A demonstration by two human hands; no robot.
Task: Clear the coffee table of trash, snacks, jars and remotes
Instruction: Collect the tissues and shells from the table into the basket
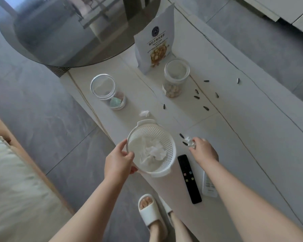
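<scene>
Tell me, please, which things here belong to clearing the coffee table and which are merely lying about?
Job: white basket, crumpled wrapper in right hand, sunflower seed shells, two jars, snack bag, black remote, white remote.
Lying about: sofa cushion, slippers.

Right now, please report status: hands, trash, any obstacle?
Left hand grips basket rim. Right hand pinches a crumpled wrapper. Tissue in basket. Seeds, black remote beside the right hand.

Counts around the white basket [170, 147]

Two jars [108, 91] and one snack bag [154, 48] are seen beyond it, two remotes [189, 179] beside it, about ten dark seeds [205, 108] scattered past it, and one crumpled tissue [144, 113] just behind it.
</scene>
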